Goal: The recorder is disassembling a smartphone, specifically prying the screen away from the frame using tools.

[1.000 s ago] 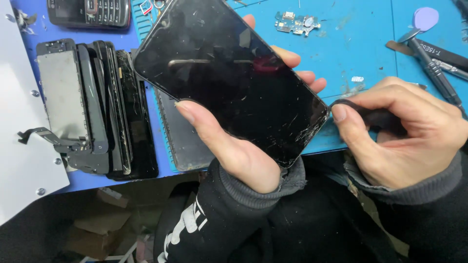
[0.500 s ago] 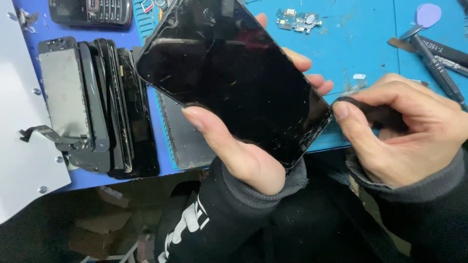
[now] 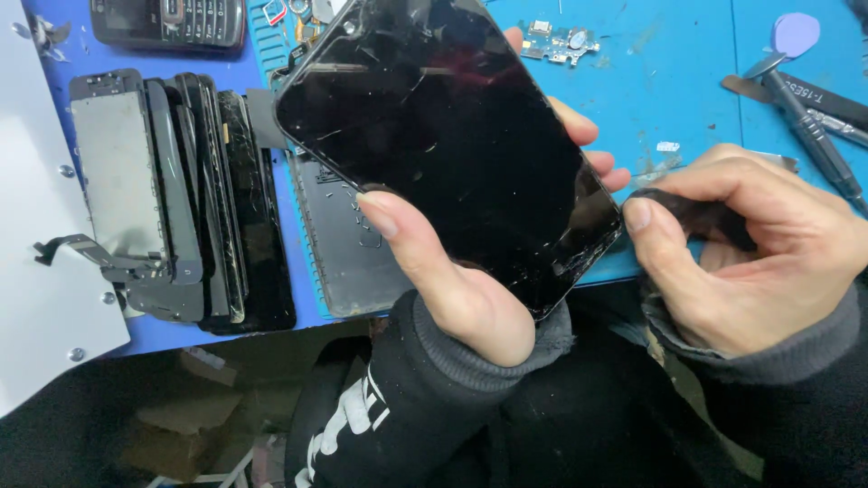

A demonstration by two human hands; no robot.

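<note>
Your left hand [image 3: 470, 289] grips the cracked phone [image 3: 452, 145], fingers wrapped around; your right hand [image 3: 759, 253] fingers pinch a dark strip [image 3: 696, 215] at its corner.

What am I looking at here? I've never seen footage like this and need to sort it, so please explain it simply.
There is no machine here: a person works with two bare hands, filmed by a camera worn on their head that looks down at a blue mat.

The left hand holds a black phone with a cracked screen, thumb on the glass and fingers behind it. The right hand pinches a small dark piece against the phone's lower corner; what it is I cannot tell.

On the surface lie a row of old screens leaning on each other at the left, a keypad phone at the top, a small circuit part, and screwdrivers with a purple pick at the right. A white panel covers the far left.
</note>
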